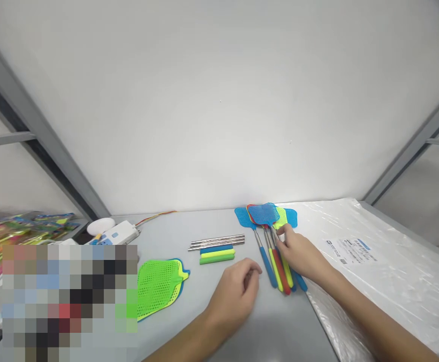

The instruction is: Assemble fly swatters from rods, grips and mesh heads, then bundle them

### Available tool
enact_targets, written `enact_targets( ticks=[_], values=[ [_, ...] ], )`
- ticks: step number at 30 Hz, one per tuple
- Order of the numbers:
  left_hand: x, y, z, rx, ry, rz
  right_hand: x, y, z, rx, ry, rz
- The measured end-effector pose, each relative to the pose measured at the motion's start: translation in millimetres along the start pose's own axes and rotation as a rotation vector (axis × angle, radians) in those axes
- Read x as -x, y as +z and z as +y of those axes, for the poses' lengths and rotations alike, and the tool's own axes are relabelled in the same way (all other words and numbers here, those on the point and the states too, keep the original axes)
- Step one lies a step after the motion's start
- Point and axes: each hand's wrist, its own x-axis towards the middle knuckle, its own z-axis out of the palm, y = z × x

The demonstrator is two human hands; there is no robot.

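My right hand [298, 251] is at a fanned pile of fly swatters, its bent fingers on the metal shafts near a yellow-green swatter [281, 218]; the fingertips are partly hidden. A blue swatter head [266, 214] lies uppermost, and blue, yellow and red handles [280, 271] point towards me. Left of the pile, my left hand [234, 291] rests over the table with its fingers curled in and nothing visible in them. Beyond it lie loose metal rods [217, 241] and blue, yellow and green handle grips [216, 258]. Stacked green, yellow and blue swatter heads [159, 284] lie to the left.
A sheet of clear plastic wrap [377, 271] with a printed label covers the right side of the grey table [275, 327]. At the back left are a white power strip [119, 234] and colourful packaged items [23, 229]. A pixelated patch hides the lower left.
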Motion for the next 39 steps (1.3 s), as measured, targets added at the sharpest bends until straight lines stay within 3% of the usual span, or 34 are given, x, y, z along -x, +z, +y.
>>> enact_targets(
  ticks=[6,24,30,39],
  values=[
    [6.3,3.0,-2.4,-0.181,0.116,-0.048,-7.6,7.5,1.6,0.044,0.056,0.016],
    [1.0,-1.2,-6.3,-0.328,0.133,-0.075,-5.7,11.4,-0.6,0.196,-0.014,0.027],
    [0.2,-2.4,-7.1,-0.377,0.166,-0.079,-1.3,8.3,2.6,0.147,-0.013,0.117],
    [-2.8,-15.7,0.8,-0.614,0.22,-0.102,16.4,12.0,-10.3,0.051,-0.235,0.191]
  ],
)
